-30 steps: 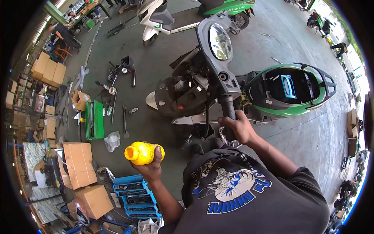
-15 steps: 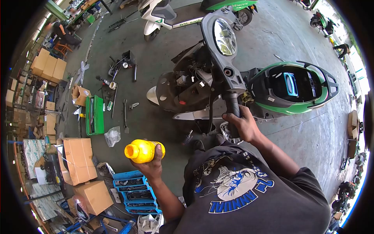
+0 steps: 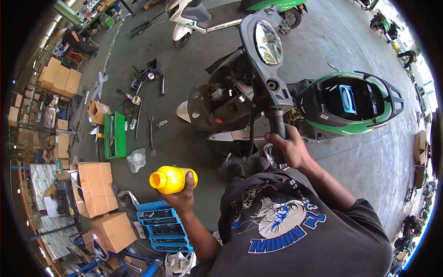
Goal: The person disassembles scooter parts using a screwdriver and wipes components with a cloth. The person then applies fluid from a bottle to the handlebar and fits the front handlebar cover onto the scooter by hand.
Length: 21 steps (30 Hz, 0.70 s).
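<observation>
My left hand [image 3: 183, 197] is wrapped round a yellow plastic bottle [image 3: 171, 179], held tilted with its uncapped mouth pointing left. What is inside the bottle cannot be seen. On the other side, my right hand [image 3: 290, 147] grips the black handlebar grip [image 3: 276, 123] of a partly dismantled scooter. Its headlight [image 3: 268, 42] sits in the grey handlebar cover above. The scooter's front body [image 3: 217, 108] has panels off, with wiring exposed. Farther right, the green-edged seat compartment [image 3: 323, 121] is uncovered, and a blue-framed object [image 3: 347, 99] lies inside.
A blue tiered toolbox [image 3: 171, 229] stands below my left hand. A green toolbox [image 3: 119, 136], a plastic bag [image 3: 136, 160], a wrench [image 3: 152, 136] and cardboard boxes [image 3: 98, 189] lie to the left. A white scooter [image 3: 184, 27] stands ahead; a person [image 3: 76, 41] is at far left.
The view has shifted slightly, so the surroundings sit a little farther right. Both hands keep their hold on the bottle and the handlebar grip.
</observation>
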Each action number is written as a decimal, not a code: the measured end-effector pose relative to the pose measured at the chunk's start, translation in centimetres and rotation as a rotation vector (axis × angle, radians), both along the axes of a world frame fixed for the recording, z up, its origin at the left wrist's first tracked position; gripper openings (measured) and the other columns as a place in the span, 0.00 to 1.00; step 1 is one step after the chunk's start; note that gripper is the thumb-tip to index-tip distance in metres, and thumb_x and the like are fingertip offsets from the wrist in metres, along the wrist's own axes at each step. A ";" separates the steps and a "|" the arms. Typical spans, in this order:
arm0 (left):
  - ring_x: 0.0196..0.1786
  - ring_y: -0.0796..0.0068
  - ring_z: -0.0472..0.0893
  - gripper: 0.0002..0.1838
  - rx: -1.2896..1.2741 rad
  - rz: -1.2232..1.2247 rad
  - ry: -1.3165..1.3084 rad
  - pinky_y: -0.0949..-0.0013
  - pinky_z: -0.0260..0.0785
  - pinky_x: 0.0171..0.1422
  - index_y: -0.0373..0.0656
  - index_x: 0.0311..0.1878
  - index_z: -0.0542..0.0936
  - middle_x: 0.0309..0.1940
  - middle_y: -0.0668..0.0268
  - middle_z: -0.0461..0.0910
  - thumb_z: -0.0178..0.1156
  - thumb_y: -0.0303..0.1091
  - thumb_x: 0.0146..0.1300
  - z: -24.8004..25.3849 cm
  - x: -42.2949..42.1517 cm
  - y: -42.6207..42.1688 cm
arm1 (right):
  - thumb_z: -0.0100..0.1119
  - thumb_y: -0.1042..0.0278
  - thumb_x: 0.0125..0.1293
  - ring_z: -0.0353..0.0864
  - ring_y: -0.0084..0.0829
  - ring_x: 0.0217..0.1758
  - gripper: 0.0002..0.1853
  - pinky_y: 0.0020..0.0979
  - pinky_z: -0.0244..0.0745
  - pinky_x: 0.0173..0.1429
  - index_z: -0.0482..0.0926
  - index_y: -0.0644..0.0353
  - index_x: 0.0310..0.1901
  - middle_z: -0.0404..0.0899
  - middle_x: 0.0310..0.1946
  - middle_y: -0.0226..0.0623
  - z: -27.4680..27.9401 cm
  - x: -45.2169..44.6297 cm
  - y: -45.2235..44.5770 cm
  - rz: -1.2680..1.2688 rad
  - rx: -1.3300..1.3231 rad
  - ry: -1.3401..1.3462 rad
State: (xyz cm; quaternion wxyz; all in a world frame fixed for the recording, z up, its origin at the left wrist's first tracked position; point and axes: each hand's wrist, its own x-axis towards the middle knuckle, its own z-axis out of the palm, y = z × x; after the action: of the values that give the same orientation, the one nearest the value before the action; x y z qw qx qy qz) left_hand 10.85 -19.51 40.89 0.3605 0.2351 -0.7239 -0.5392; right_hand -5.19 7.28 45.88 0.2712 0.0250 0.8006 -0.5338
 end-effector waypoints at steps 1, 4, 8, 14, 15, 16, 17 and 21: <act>0.51 0.65 0.76 0.43 0.008 0.004 0.010 0.60 0.73 0.61 0.43 0.61 0.61 0.50 0.59 0.72 0.78 0.42 0.47 0.0 -0.1 0.0 | 0.62 0.58 0.58 0.78 0.34 0.31 0.19 0.33 0.76 0.40 0.78 0.68 0.41 0.79 0.31 0.41 -0.9 0.1 0.1 -0.049 -0.155 -0.053; 0.52 0.65 0.76 0.44 -0.019 -0.013 0.015 0.60 0.73 0.62 0.43 0.62 0.61 0.50 0.59 0.72 0.78 0.41 0.46 0.0 -0.2 -0.2 | 0.62 0.63 0.56 0.79 0.34 0.31 0.17 0.33 0.76 0.40 0.79 0.67 0.42 0.80 0.32 0.41 -1.2 0.3 -0.8 -0.259 -0.801 -0.623; 0.53 0.64 0.75 0.45 -0.031 0.003 0.038 0.60 0.72 0.62 0.43 0.63 0.59 0.51 0.59 0.70 0.78 0.40 0.47 -0.6 -0.1 -0.3 | 0.59 0.64 0.57 0.81 0.33 0.30 0.14 0.35 0.75 0.34 0.77 0.67 0.39 0.80 0.32 0.45 -2.1 0.0 0.0 -0.201 -0.654 -0.563; 0.53 0.64 0.74 0.46 0.021 0.015 0.014 0.59 0.71 0.61 0.42 0.63 0.60 0.52 0.59 0.70 0.78 0.42 0.46 -0.4 -0.5 0.3 | 0.58 0.58 0.64 0.77 0.32 0.38 0.16 0.33 0.72 0.42 0.79 0.66 0.38 0.77 0.34 0.45 0.1 -0.1 0.1 0.086 0.048 0.013; 0.53 0.64 0.74 0.46 0.007 0.017 -0.006 0.59 0.71 0.61 0.42 0.63 0.59 0.52 0.59 0.70 0.78 0.43 0.46 -0.6 -0.4 0.2 | 0.56 0.59 0.67 0.77 0.32 0.42 0.16 0.33 0.71 0.46 0.81 0.65 0.42 0.76 0.36 0.46 3.5 -0.1 -0.7 0.071 0.186 -0.076; 0.53 0.64 0.74 0.46 -0.007 0.016 -0.027 0.59 0.71 0.61 0.42 0.63 0.59 0.52 0.58 0.70 0.78 0.43 0.46 -0.6 -0.6 0.2 | 0.56 0.59 0.67 0.77 0.32 0.42 0.16 0.33 0.71 0.46 0.81 0.65 0.42 0.76 0.36 0.46 2.1 -0.2 -0.5 0.068 0.185 -0.064; 0.53 0.64 0.74 0.46 -0.006 0.012 -0.017 0.59 0.71 0.61 0.42 0.63 0.59 0.52 0.58 0.70 0.78 0.43 0.46 -0.5 -0.8 0.3 | 0.60 0.54 0.62 0.77 0.33 0.41 0.21 0.33 0.72 0.46 0.79 0.68 0.42 0.76 0.34 0.46 -0.8 0.1 0.1 0.033 0.048 -0.027; 0.53 0.63 0.73 0.47 0.020 -0.021 -0.018 0.59 0.71 0.61 0.43 0.64 0.56 0.52 0.58 0.69 0.77 0.43 0.47 -0.1 -1.4 0.3 | 0.64 0.52 0.58 0.78 0.38 0.39 0.27 0.34 0.75 0.48 0.76 0.74 0.44 0.75 0.35 0.44 -2.5 0.3 0.1 -0.031 -0.529 -0.294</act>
State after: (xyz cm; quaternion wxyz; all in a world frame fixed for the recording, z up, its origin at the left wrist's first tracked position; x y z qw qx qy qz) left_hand 9.44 -19.23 40.77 0.3458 0.2362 -0.7240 -0.5481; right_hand -4.93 7.38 43.40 0.3732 0.0428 0.5852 -0.7186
